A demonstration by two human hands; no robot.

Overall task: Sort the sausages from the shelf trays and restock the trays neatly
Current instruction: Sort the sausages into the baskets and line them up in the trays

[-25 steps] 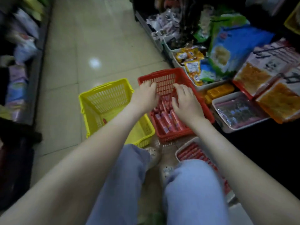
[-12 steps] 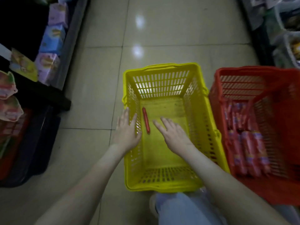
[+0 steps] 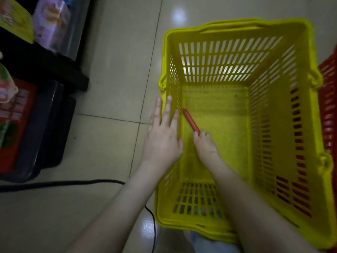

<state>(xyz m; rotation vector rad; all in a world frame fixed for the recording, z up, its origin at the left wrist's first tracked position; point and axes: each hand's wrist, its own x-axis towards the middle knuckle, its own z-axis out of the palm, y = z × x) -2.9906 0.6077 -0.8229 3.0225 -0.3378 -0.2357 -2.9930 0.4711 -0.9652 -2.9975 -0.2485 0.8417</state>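
A yellow plastic basket (image 3: 300, 125) stands on the tiled floor and fills the right half of the view. One thin red sausage (image 3: 190, 120) lies on its bottom near the left wall. My right hand (image 3: 205, 143) is deep inside the basket and pinches the near end of that sausage with curled fingertips. My left hand (image 3: 162, 136) lies flat with straight fingers against the outside of the basket's left wall and rim. A red basket (image 3: 329, 99) shows at the right edge, its contents hidden.
Dark shelving (image 3: 43, 66) with packaged snacks runs along the left. A red crate (image 3: 12, 121) sits low beside it. A black cable (image 3: 73, 183) crosses the floor near my left forearm. Pale floor tiles (image 3: 113, 88) lie between the shelf and the yellow basket.
My view swung from the red basket to the yellow one and closed in. My right hand reached down and took the end of the sausage. My left hand stayed against the basket's left side.
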